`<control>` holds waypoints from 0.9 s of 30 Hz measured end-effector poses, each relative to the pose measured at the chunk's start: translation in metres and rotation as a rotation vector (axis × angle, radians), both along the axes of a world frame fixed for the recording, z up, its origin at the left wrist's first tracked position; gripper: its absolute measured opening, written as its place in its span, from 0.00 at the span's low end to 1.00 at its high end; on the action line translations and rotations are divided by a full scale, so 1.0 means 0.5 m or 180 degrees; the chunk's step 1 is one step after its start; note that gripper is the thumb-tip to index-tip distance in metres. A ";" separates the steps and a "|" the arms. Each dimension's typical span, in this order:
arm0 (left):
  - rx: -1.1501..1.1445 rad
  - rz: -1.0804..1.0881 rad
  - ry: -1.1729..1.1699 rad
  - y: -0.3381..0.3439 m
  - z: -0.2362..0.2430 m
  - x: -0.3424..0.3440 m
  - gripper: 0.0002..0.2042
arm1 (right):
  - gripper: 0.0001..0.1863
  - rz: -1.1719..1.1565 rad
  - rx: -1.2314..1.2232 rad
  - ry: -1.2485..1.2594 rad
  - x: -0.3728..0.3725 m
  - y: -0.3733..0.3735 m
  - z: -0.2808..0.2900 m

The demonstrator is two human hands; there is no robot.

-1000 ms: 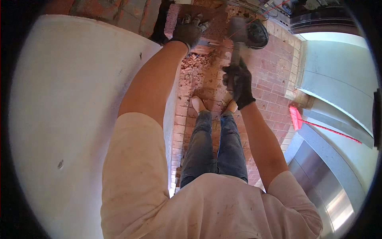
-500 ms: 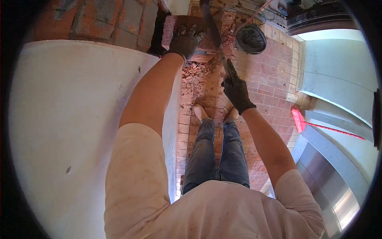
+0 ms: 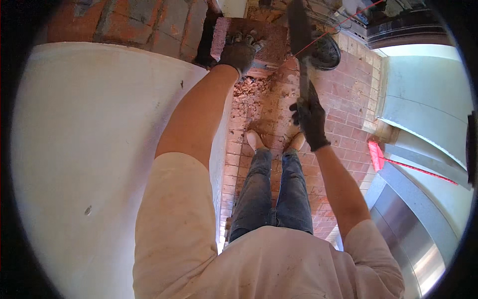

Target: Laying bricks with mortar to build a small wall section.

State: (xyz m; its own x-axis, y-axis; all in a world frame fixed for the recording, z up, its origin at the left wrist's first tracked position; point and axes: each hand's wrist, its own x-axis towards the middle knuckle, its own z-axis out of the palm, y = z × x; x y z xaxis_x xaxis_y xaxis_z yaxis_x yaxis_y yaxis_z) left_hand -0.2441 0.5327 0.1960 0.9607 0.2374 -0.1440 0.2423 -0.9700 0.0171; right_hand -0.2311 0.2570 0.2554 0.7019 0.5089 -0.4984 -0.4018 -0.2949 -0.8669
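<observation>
My left hand (image 3: 237, 54), in a dark glove, holds a rough reddish brick (image 3: 273, 41) at the top, fingers spread and bent over it. The brick sits beside old brickwork (image 3: 124, 27), with rubble (image 3: 245, 87) below it. My right hand (image 3: 311, 117), also gloved, is closed round the handle of a long dark flat-bladed tool (image 3: 300, 32), blurred by motion and raised to the right of the brick. A thin red line (image 3: 338, 26) crosses behind the blade. A black bucket (image 3: 328, 57), partly hidden by the tool, stands just to the right.
A white wall (image 3: 89, 149) fills the left side. My bare feet (image 3: 254, 139) stand on a dusty brick-paved floor (image 3: 343, 104). At the right are a red broom-like tool (image 3: 376, 155) with a long handle, pale panels (image 3: 423, 89) and a steel door (image 3: 398, 234). Dark clutter (image 3: 393, 22) lies top right.
The blade has swung rightward over the bucket since half a second ago, and my right hand has shifted slightly right and down. My left hand stays on the brick; the view has shifted slightly.
</observation>
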 end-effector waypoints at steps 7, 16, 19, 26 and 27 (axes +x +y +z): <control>-0.0044 -0.0119 0.0020 0.001 0.028 0.005 0.27 | 0.19 -0.1030 0.0604 0.1322 -0.060 -0.047 0.059; 0.0051 -0.0650 -0.0384 0.057 -0.038 -0.018 0.25 | 0.17 -0.1236 0.0713 0.1826 -0.097 -0.052 0.034; 0.0211 -0.0650 -0.0327 0.032 -0.028 0.005 0.26 | 0.18 -0.1114 0.0697 0.1976 -0.080 -0.054 -0.026; 0.0041 -0.0783 -0.0083 0.026 0.020 0.011 0.36 | 0.14 -0.0932 0.1058 0.2038 -0.036 -0.011 0.030; 0.0044 -0.0797 -0.0074 0.023 0.021 0.009 0.36 | 0.14 -0.0878 0.1204 0.2126 -0.026 -0.012 0.038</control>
State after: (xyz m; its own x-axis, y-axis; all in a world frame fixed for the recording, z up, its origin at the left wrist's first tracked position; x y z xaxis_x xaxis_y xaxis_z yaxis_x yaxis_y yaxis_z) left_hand -0.2395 0.5443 0.2064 0.9928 -0.0067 -0.1197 -0.0060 -1.0000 0.0062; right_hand -0.2439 0.2509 0.2742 0.4420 0.5789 -0.6852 -0.8846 0.1547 -0.4399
